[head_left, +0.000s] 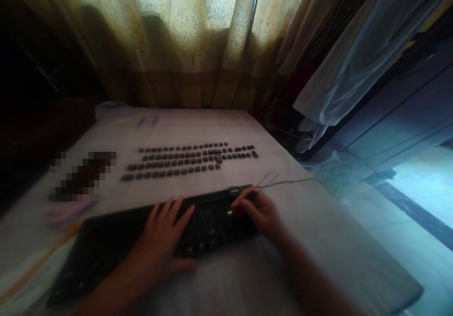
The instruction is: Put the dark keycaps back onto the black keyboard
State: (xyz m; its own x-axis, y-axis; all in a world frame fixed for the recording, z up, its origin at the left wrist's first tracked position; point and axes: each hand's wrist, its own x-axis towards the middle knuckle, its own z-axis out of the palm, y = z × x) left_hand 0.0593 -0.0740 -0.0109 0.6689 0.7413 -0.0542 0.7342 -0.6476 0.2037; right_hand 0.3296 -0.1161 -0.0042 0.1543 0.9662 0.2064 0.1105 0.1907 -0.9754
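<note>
A black keyboard [116, 231] lies slantwise in front of me, with bare patches where keycaps are off and a few keys still along its near side. My left hand [163, 231] rests flat on its middle, fingers spread. Over the right end, my right hand [258, 212] is closed in a pinch around a thin two-pronged tool [269, 178], whose prongs stick out up and to the right. Its fingertips are close to a small pale spot on the keyboard; blur hides whether they touch it. Beyond the keyboard, loose black keycaps [184, 160] sit in neat rows.
A white-covered table [318, 240] carries everything. A thin cable [293, 181] runs off rightward. At left lie a pixelated dark object [85, 177], a pinkish item [71, 210] and an orange-handled thing [42, 266]. Curtains [184, 37] hang behind; cloth [339, 85] hangs at right.
</note>
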